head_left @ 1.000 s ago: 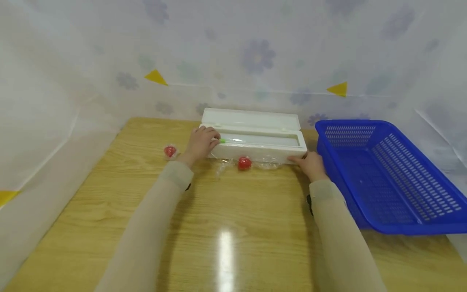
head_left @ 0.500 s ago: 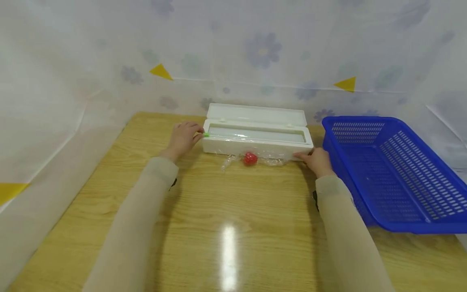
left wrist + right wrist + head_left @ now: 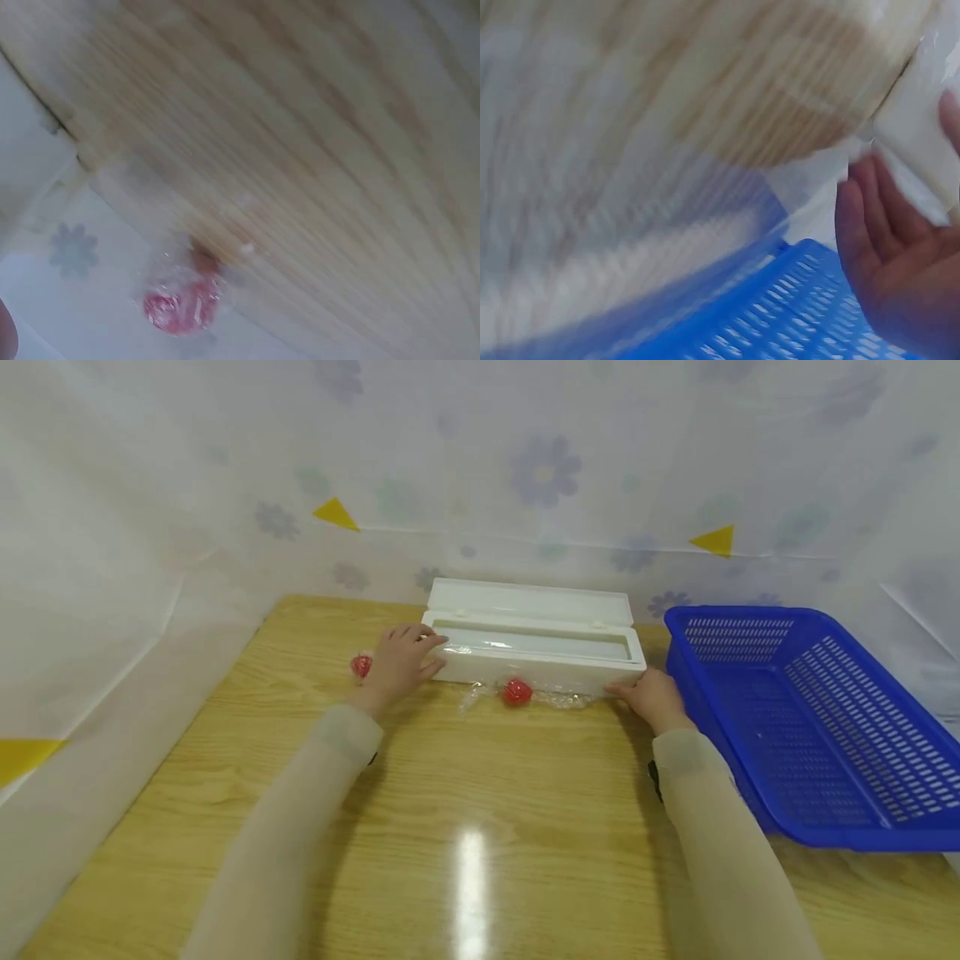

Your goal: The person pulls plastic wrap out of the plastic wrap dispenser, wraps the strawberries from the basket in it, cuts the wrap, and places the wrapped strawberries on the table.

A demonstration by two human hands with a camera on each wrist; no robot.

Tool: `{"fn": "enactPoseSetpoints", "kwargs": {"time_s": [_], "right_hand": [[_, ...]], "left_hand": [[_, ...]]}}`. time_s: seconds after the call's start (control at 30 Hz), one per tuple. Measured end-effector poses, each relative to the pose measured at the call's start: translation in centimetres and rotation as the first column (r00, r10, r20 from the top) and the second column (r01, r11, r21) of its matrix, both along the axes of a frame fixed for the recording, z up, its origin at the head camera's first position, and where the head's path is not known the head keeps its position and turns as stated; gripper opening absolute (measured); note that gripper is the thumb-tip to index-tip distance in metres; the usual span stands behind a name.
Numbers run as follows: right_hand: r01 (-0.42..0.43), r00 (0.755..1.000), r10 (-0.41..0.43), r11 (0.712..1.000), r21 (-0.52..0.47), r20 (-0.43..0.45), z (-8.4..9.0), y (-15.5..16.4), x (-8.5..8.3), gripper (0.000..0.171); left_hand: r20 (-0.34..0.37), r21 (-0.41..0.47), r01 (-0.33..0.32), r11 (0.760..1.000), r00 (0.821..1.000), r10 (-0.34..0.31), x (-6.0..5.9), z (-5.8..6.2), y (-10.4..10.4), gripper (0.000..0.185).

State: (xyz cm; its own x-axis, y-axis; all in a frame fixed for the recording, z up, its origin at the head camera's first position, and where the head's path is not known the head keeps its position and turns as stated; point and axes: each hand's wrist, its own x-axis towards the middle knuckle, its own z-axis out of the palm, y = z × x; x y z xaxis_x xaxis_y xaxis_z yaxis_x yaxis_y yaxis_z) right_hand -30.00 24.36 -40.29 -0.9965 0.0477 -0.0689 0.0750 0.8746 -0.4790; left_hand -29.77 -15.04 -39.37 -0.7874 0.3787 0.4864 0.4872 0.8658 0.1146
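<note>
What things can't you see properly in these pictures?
- Red ball by the left hand: head view, half hidden behind that hand; blurred in the left wrist view.
- Right hand fingertips: head view, too small to tell how they touch the white box.
- Blue basket: head view, cut off by the right edge.

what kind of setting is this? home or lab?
Likely a staged recording booth, not a home: floral plastic sheeting walls off a wooden table that bears a cling-film dispenser and a blue basket.
</note>
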Motion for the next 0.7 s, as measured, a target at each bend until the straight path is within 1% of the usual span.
{"fn": "enactPoseSetpoints", "kwargs": {"time_s": [0.07, 0.1, 0.13, 0.17, 0.2, 0.23, 0.27, 0.3, 0.33, 0.37, 0.4, 0.43, 0.47, 0.5, 0.6, 0.7], "right_hand": [[0.011, 0.997, -0.008, 0.999, 0.037, -0.076, 0.2, -0.4, 0.2, 0.067], [0.014, 0.992, -0.007, 0.998, 0.053, -0.128, 0.3, -0.6, 0.3, 0.071], [0.011, 0.982, 0.001, 0.998, 0.064, -0.191, 0.4, -0.8, 0.3, 0.076], [-0.005, 0.965, 0.03, 0.995, 0.096, -0.26, 0.4, -1.0, 0.4, 0.075], [-0.035, 0.938, 0.078, 0.991, 0.132, -0.338, 0.4, -1.2, 0.5, 0.071], [-0.073, 0.9, 0.14, 0.982, 0.173, -0.412, 0.4, -1.4, 0.5, 0.064], [-0.111, 0.852, 0.211, 0.967, 0.228, -0.48, 0.3, -1.6, 0.5, 0.054], [-0.143, 0.794, 0.279, 0.949, 0.28, -0.541, 0.3, -1.8, 0.5, 0.044], [-0.162, 0.735, 0.338, 0.929, 0.333, -0.587, 0.1, -1.8, 0.4, 0.036], [-0.175, 0.682, 0.388, 0.91, 0.377, -0.62, 0.1, -1.9, 0.5, 0.029], [-0.19, 0.644, 0.422, 0.896, 0.402, -0.638, 0.0, -2.0, 0.5, 0.023], [-0.201, 0.621, 0.445, 0.886, 0.417, -0.645, 0.0, -2.0, 0.5, 0.018], [-0.213, 0.609, 0.465, 0.876, 0.433, -0.642, 0.0, -2.0, 0.5, 0.017], [-0.225, 0.612, 0.475, 0.871, 0.437, -0.632, 0.0, -2.0, 0.6, 0.016], [-0.26, 0.649, 0.505, 0.85, 0.459, -0.569, -0.1, -1.8, 0.7, 0.014], [-0.288, 0.69, 0.532, 0.824, 0.488, -0.491, -0.4, -1.5, 0.8, 0.013]], "left_hand": [[-0.067, -0.002, 0.027, 1.0, 0.997, -0.027, -0.1, -0.2, 0.6, 0.021], [-0.104, 0.005, 0.036, 0.999, 0.994, -0.035, -0.2, -0.3, 0.8, 0.016], [-0.136, 0.02, 0.045, 0.999, 0.99, -0.042, -0.2, -0.4, 1.0, 0.012], [-0.167, 0.036, 0.059, 0.998, 0.985, -0.052, -0.3, -0.5, 1.1, 0.008], [-0.192, 0.049, 0.081, 0.996, 0.979, -0.07, -0.3, -0.5, 1.3, 0.005], [-0.211, 0.047, 0.096, 0.994, 0.974, -0.084, -0.3, -0.5, 1.3, 0.002], [-0.222, 0.036, 0.11, 0.993, 0.97, -0.1, -0.2, -0.5, 1.3, 0.001], [-0.228, 0.026, 0.128, 0.991, 0.966, -0.119, -0.2, -0.5, 1.4, 0.003], [-0.227, 0.015, 0.144, 0.989, 0.964, -0.137, -0.1, -0.5, 1.4, 0.004], [-0.223, 0.005, 0.162, 0.987, 0.962, -0.157, 0.0, -0.5, 1.4, 0.007], [-0.216, -0.001, 0.176, 0.984, 0.961, -0.172, 0.1, -0.5, 1.4, 0.007], [-0.207, -0.006, 0.184, 0.983, 0.961, -0.181, 0.1, -0.5, 1.4, 0.008], [-0.198, -0.009, 0.19, 0.982, 0.962, -0.188, 0.3, -0.5, 1.4, 0.008], [-0.191, -0.005, 0.199, 0.98, 0.962, -0.196, 0.4, -0.5, 1.3, 0.009], [-0.163, -0.004, 0.23, 0.973, 0.96, -0.227, 0.6, -0.7, 1.1, 0.011], [-0.117, -0.039, 0.273, 0.961, 0.954, -0.276, 1.0, -0.9, 0.9, 0.016]]}}
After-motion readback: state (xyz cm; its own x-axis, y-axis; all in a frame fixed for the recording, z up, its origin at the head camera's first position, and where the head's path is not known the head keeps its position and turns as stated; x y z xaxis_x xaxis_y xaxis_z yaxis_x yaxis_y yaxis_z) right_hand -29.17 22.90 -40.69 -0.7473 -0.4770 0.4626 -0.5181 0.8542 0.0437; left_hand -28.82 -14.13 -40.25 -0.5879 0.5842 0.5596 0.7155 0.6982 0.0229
